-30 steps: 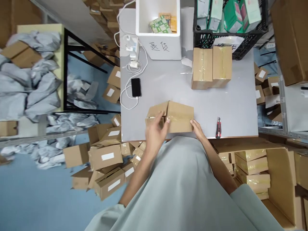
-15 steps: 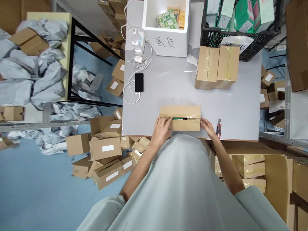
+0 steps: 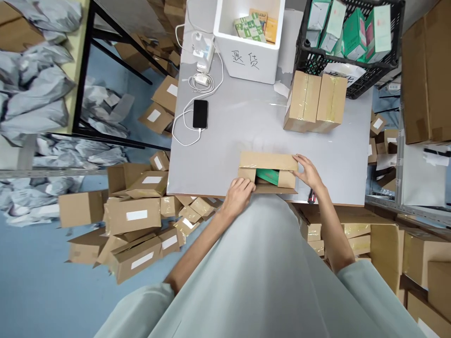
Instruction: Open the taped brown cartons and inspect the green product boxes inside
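Observation:
A small cardboard box (image 3: 269, 160) lies at the table's near edge, its front flap folded down toward me. Between its side flaps a green item (image 3: 268, 175) shows inside; most of it is hidden. My left hand (image 3: 238, 193) has its fingers curled over the box's left front corner, by the lowered flap. At the right end, my right hand (image 3: 309, 172) grips the box's upper edge between thumb and fingers. Just below that hand lies a red-and-black utility knife (image 3: 312, 196), partly covered by the wrist.
Two taped cartons (image 3: 316, 102) stand before a black crate (image 3: 352, 77) of green-and-white boxes. A white foam bin (image 3: 246, 61) holds small packs. A phone (image 3: 200, 114) lies by a power strip (image 3: 204, 56). Cardboard boxes (image 3: 136, 202) pile up left of the table.
The box's front flap has swung open toward me, showing more of the green item. My right hand has moved up along the box's right end. The camera view has shifted a little.

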`<state>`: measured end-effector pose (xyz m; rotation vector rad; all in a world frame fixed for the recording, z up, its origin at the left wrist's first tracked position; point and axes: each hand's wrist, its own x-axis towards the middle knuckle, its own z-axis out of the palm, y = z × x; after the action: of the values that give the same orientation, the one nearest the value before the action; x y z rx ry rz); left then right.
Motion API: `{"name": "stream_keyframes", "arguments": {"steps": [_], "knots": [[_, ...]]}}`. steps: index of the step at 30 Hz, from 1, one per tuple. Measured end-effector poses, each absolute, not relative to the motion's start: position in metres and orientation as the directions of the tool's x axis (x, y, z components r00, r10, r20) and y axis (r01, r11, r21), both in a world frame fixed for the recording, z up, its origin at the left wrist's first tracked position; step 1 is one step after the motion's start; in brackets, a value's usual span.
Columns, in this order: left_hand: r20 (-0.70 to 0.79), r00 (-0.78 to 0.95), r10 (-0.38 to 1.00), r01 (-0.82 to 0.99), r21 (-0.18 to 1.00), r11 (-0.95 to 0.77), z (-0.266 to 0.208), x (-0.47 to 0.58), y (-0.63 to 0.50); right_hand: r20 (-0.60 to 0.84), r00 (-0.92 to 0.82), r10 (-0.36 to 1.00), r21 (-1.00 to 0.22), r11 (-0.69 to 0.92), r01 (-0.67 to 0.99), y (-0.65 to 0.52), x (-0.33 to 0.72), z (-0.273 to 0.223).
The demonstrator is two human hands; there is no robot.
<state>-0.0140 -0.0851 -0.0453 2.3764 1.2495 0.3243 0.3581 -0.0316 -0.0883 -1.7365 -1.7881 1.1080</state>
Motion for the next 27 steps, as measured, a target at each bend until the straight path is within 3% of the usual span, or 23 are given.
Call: {"name": "stream_keyframes", "arguments": {"steps": [4, 7, 11, 15, 21, 27], "knots": [[-0.003, 0.61, 0.792, 0.695, 0.483, -0.533, -0.053, -0.013, -0.094, -0.176, -0.069, 0.982, -0.811, -0.105, 0.576, -0.007, 0.35, -0.082], [0.019, 0.633, 0.774, 0.674, 0.479, -0.563, -0.067, -0.014, -0.104, -0.19, 0.083, 0.978, -0.838, -0.206, 0.505, 0.015, 0.337, -0.088], [0.068, 0.648, 0.759, 0.654, 0.461, -0.6, -0.093, -0.02, -0.118, -0.362, 0.307, 0.88, -0.77, -0.468, 0.433, 0.042, 0.319, -0.102], [0.037, 0.696, 0.717, 0.615, 0.483, -0.623, -0.119, -0.025, -0.122, -0.527, 0.38, 0.76, -0.683, -0.645, 0.344, 0.051, 0.309, -0.111], [0.049, 0.737, 0.674, 0.529, 0.578, -0.621, -0.134, -0.021, -0.109, -0.508, 0.41, 0.758, -0.667, -0.647, 0.369, 0.051, 0.308, -0.114], [0.099, 0.774, 0.626, 0.427, 0.648, -0.63, -0.108, -0.011, -0.091, -0.286, 0.429, 0.857, -0.736, -0.483, 0.475, 0.021, 0.305, -0.096]]}}
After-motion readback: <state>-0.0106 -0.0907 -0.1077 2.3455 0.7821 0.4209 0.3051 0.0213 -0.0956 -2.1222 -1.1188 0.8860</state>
